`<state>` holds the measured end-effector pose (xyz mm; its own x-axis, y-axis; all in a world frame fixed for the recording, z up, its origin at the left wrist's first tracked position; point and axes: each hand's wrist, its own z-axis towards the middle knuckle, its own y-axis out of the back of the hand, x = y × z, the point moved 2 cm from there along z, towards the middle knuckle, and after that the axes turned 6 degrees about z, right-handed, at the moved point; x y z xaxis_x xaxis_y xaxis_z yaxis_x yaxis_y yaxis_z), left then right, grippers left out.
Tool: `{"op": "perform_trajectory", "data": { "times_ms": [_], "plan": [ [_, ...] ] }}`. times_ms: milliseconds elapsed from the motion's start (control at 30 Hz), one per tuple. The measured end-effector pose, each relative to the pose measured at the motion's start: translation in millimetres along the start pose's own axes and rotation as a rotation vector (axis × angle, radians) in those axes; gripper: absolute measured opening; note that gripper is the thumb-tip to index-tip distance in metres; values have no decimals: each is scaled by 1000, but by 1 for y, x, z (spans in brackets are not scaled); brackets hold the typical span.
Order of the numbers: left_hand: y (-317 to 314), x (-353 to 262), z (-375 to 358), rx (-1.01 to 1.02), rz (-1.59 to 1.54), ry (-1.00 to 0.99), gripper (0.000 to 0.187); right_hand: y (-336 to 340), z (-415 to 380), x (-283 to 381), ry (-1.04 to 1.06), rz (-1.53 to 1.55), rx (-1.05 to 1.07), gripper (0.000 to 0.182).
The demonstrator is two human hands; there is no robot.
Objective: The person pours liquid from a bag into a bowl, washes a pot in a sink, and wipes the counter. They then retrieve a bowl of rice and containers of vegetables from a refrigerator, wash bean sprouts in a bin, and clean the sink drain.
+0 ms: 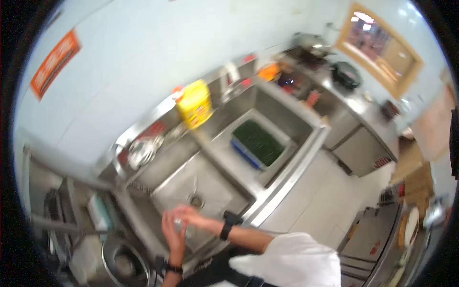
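Over sink point(201, 184), hands point(179, 225) together, labels unreadable

Single view only — a head-worn camera with a fisheye lens, its frame rimmed by a black circular border. It looks forward and steeply down, rolled so the steel sink point(201, 186) run slants from lower left to upper right. The hands point(179, 225) sit close, at the bottom edge (slightly blurred); the far window point(380, 45) lies well off at upper right.

White short sleeve point(291, 256), dark apron, black wristbands on both wrists
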<state>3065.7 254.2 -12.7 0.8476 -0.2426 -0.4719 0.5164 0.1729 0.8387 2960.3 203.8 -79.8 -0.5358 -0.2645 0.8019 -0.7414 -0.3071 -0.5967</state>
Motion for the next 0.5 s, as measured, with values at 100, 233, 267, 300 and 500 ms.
{"op": "perform_trajectory", "data": {
  "times_ms": [100, 233, 267, 300, 500],
  "plan": [
    [29, -35, -3, -246, 115, -136, 50, 8, -5, 27, -69, 27, -1, 21],
    [25, -16, -46, -153, -87, 56, 68, 22, -27, 16, -184, -586, 123, 12],
    [13, 0, -60, -118, -98, 134, 68, 26, -36, 11, -176, -1073, 121, 10],
    [0, 18, -75, -77, -108, 214, 69, 29, -47, 0, -175, -1068, 102, 10],
    [-69, 116, -138, 522, -104, 1, 48, 24, -124, -5, 358, -1192, -194, 7]
  ]
}}
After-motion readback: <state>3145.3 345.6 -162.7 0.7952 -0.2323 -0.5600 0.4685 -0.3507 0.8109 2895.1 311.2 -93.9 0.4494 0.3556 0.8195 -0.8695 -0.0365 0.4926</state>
